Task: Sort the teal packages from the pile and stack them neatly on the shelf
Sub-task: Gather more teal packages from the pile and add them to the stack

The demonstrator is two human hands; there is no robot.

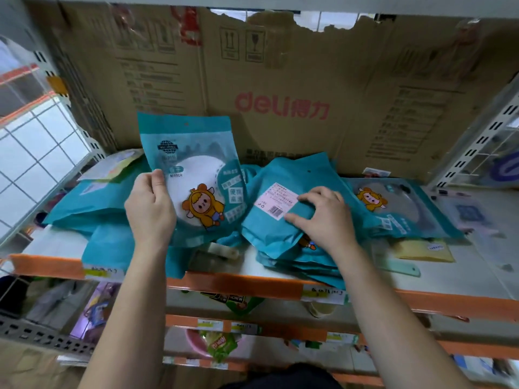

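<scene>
Two hands, before the brown cardboard box (280, 80): left hand (150, 209) grips an upright teal plastic package (193, 161); right hand (323, 217) pinches a face-down teal package (266, 228).

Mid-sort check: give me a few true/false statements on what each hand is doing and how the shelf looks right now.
1. The left hand holds a teal package upright, with its printed front toward the camera. True.
2. The right hand is lifting a yellow package. False: it lies on a second teal package, which is turned barcode label up on the pile. The yellow package lies untouched to the right.
3. A cardboard box stands behind the pile. True.
4. The front edge of the shelf is blue. False: it is orange.
</scene>
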